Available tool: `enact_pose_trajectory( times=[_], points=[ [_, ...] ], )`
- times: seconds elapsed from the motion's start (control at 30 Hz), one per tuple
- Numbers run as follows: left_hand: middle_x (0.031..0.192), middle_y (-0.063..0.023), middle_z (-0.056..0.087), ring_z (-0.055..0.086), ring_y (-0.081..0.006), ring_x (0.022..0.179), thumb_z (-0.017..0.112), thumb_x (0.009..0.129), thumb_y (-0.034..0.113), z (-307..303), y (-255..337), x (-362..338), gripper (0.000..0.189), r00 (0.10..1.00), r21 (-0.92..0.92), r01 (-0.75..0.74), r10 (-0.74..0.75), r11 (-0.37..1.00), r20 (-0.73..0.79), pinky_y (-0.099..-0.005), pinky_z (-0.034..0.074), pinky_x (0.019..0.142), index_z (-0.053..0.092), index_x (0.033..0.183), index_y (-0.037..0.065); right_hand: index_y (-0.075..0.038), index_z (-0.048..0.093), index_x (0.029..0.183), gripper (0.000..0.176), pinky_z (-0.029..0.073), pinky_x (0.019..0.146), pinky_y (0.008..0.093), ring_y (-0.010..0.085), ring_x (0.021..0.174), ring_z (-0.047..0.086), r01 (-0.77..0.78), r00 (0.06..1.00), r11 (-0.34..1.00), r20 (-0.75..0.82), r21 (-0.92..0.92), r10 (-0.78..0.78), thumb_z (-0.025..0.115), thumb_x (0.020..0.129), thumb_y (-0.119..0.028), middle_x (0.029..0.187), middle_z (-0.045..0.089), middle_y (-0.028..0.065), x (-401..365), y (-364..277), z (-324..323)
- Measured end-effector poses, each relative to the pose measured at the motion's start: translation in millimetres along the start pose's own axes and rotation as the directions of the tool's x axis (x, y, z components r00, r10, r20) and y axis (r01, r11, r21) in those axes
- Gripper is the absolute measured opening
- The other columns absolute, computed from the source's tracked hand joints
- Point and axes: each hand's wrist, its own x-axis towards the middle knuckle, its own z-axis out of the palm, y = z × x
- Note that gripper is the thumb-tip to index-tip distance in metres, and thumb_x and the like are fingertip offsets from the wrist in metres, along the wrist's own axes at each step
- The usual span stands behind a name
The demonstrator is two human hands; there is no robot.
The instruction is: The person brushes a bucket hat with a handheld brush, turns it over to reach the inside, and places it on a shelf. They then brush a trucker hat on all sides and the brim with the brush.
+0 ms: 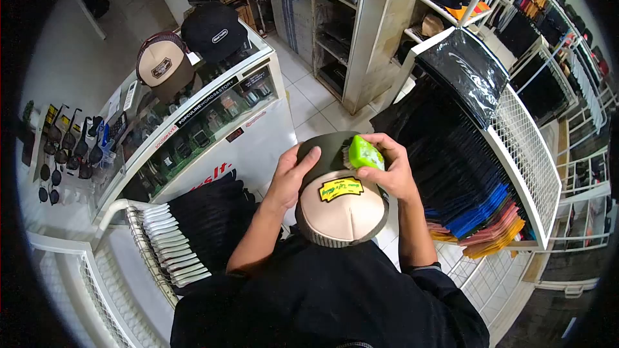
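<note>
A cap point(335, 209) with a cream front, a yellow patch and a dark green brim is held before my chest, brim pointing away from me. My left hand point(291, 177) grips the brim's left side, thumb on top. In my right hand point(394, 171) is a bright green brush point(366, 154), pinched between thumb and fingers. Its pale bristles touch or nearly touch the right part of the brim.
Ahead on the left, a glass display case point(213, 116) carries a cream-and-brown cap point(161, 64) and a black cap point(214, 32). Sunglasses point(71, 145) hang at far left. Racks of folded clothes point(451, 154) stand close on both sides.
</note>
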Motion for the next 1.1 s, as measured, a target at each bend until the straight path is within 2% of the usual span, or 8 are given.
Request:
enact_pose_trajectory(
  times=[0.07,0.17,0.3,0.43,0.57,0.77,0.9,1.1],
  points=[
    [0.108,-0.0067,0.072,0.068,-0.0120,0.095,0.067,0.104,0.017,-3.4,-7.2,2.6,0.021,0.999,0.032,-0.046,0.046,0.998,-0.003,-0.0279,0.057,0.087,0.066,0.115,0.000,-0.002,0.071,0.123,0.063,0.046,0.107,0.0413,0.0288,0.121,0.063,0.289,0.943,0.657,0.089,-0.696,-0.320,0.094,0.067,-0.022,0.117,0.071,0.0121,3.7,-21.3,10.1],
    [0.106,-0.0058,0.072,0.067,-0.0099,0.092,0.067,0.104,0.019,-1.1,-13.5,0.8,0.021,0.996,0.057,-0.081,0.083,0.995,-0.021,-0.0262,0.056,0.083,0.065,0.114,0.000,-0.009,0.074,0.124,0.064,0.049,0.100,0.0479,0.0331,0.119,0.064,0.334,0.907,0.538,0.108,-0.774,-0.407,0.096,0.068,-0.028,0.110,0.072,0.0137,4.8,-36.6,21.5],
    [0.099,-0.0025,0.070,0.064,-0.0078,0.086,0.068,0.104,0.017,0.9,-11.9,-6.0,0.016,0.992,0.070,-0.126,0.127,0.990,-0.011,-0.0243,0.054,0.077,0.064,0.107,0.002,-0.001,0.071,0.126,0.063,0.054,0.088,0.0389,0.0302,0.098,0.070,0.139,0.889,0.678,-0.211,-0.722,-0.406,0.094,0.072,-0.026,0.109,0.071,0.0178,16.2,-26.3,13.5],
    [0.092,0.0006,0.068,0.061,-0.0048,0.081,0.069,0.103,0.017,-5.3,-12.1,-5.6,0.014,0.991,0.092,-0.130,0.133,0.987,-0.030,-0.0217,0.050,0.073,0.063,0.100,0.004,0.000,0.070,0.128,0.067,0.052,0.091,0.0375,0.0264,0.099,0.067,0.297,0.953,0.739,0.135,-0.605,-0.273,0.094,0.071,-0.027,0.110,0.070,0.0153,-2.7,-39.5,27.3],
    [0.087,0.0029,0.066,0.057,-0.0025,0.077,0.069,0.103,0.015,-6.0,-12.6,-6.4,0.015,0.980,0.209,-0.201,0.199,0.957,0.030,-0.0206,0.048,0.069,0.061,0.094,0.005,-0.001,0.071,0.125,0.061,0.054,0.090,0.0379,0.0301,0.100,0.070,0.091,0.895,0.719,-0.260,-0.689,-0.362,0.093,0.074,-0.027,0.112,0.071,0.0194,16.7,-20.9,20.6],
    [0.086,0.0031,0.066,0.056,-0.0024,0.076,0.068,0.103,0.014,-13.6,-17.8,-5.9,0.013,0.977,0.182,-0.212,0.207,0.960,0.048,-0.0207,0.048,0.069,0.062,0.095,0.005,-0.003,0.071,0.126,0.061,0.053,0.090,0.0408,0.0332,0.101,0.069,0.421,0.905,0.714,0.205,-0.560,-0.373,0.093,0.074,-0.027,0.110,0.071,0.0179,6.0,-38.0,25.4],
    [0.086,0.0037,0.065,0.056,-0.0026,0.076,0.070,0.101,0.014,-12.6,-11.6,-8.0,0.014,0.979,0.157,-0.206,0.205,0.966,0.019,-0.0208,0.048,0.069,0.062,0.095,0.005,-0.002,0.070,0.126,0.061,0.053,0.092,0.0400,0.0328,0.103,0.069,0.091,0.891,0.696,-0.253,-0.713,-0.376,0.092,0.074,-0.024,0.111,0.070,0.0185,16.2,-21.9,23.0],
    [0.093,0.0001,0.070,0.061,-0.0038,0.082,0.075,0.099,0.018,-14.3,-11.9,-3.9,0.017,0.975,0.167,-0.215,0.221,0.962,-0.017,-0.0215,0.051,0.075,0.065,0.097,0.004,-0.004,0.072,0.126,0.064,0.052,0.095,0.0389,0.0305,0.106,0.068,0.321,0.946,0.772,0.151,-0.548,-0.285,0.095,0.070,-0.024,0.117,0.070,0.0158,-1.0,-41.1,23.2]
  ],
)
